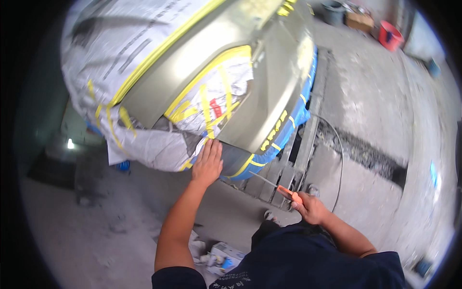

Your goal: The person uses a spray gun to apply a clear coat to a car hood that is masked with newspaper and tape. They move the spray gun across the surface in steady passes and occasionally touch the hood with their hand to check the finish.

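- So, an orange-handled tool [290, 194] is being gripped by the right hand [310, 208], fingers wrapped round the handle and the thumb lying along it.
- Exact type of tool can't be told here, but a thin, pale shaft is seen sticking out of the handle.
- The long axis is angled up and to the left from the right fist, so the shaft is aimed at the low edge of the car front [262, 106].
- The tip is seen right by the blue film [301, 115] wrapped along that lower edge; whether it's touching can't be made out.
- The left hand [208, 163] is laid palm-down on the car's corner, fingers straight and close together, nothing seen held in it.
- Its fingertips are set just below the taped-over opening [197, 98], which is covered in white sheet and yellow strips.
- From the left hand, the tool is found to the right and a bit lower, well apart from it; the right hand is obviously nearer.
- A dark hose [340, 159] is looped over the floor past the right hand, and the upper car is draped in a white cover [110, 29].
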Tool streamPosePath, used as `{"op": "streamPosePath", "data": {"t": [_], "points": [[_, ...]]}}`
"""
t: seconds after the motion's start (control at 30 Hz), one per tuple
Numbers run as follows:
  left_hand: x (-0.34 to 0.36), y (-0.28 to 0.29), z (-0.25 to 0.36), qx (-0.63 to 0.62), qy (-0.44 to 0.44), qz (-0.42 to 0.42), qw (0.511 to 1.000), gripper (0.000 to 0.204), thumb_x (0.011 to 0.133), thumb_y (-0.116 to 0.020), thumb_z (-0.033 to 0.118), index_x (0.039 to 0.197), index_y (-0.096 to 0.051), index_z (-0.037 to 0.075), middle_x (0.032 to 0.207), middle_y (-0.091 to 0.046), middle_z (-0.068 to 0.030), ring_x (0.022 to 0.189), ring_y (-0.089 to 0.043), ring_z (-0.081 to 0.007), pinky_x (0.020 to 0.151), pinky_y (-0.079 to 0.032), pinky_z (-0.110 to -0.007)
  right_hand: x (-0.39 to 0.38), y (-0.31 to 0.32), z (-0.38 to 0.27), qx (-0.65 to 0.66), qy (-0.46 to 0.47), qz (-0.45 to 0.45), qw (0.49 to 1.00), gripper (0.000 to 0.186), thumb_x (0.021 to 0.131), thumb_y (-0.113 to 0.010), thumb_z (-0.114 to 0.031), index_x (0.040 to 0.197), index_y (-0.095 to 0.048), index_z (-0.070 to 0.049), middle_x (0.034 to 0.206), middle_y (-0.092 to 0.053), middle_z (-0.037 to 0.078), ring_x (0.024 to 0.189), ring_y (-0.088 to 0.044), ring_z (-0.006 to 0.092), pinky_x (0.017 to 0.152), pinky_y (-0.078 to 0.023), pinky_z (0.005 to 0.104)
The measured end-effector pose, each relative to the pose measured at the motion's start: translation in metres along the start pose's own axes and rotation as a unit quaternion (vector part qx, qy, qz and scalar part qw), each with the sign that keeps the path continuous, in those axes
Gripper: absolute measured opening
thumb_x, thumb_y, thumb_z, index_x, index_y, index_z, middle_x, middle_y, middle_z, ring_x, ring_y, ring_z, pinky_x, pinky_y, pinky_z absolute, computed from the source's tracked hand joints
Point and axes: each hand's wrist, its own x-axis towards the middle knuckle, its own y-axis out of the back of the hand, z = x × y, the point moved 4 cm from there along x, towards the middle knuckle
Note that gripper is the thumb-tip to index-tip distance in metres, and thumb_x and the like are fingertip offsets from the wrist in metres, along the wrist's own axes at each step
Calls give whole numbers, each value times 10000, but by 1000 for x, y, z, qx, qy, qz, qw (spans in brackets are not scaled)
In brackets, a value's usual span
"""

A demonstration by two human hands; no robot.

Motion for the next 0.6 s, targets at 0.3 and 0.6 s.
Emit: {"op": "streamPosePath", "data": {"t": [0.3, 0.6], "points": [[36, -15, 17, 107, -99, 98, 984, 447, 840, -632, 278, 1204, -570, 28, 1240, -537, -148, 1246, -458, -340, 1130, -316, -473, -20, -115, -1, 64, -101, 158, 980, 439, 989, -525, -419, 1236, -555, -57, 1078, -639, 215, 961, -626, 428, 803, -498, 487], [48, -81, 58, 154, -213, -17, 965, 358, 908, -596, 394, 1031, -615, 58, 1050, -570, -118, 1047, -504, -295, 975, -366, -466, -51, -227, 33, 142, -103, 222, 959, 499, 976, -516, -475, 1239, -559, -54, 1085, -631, 223, 879, -649, 435, 774, -520, 507]]}}
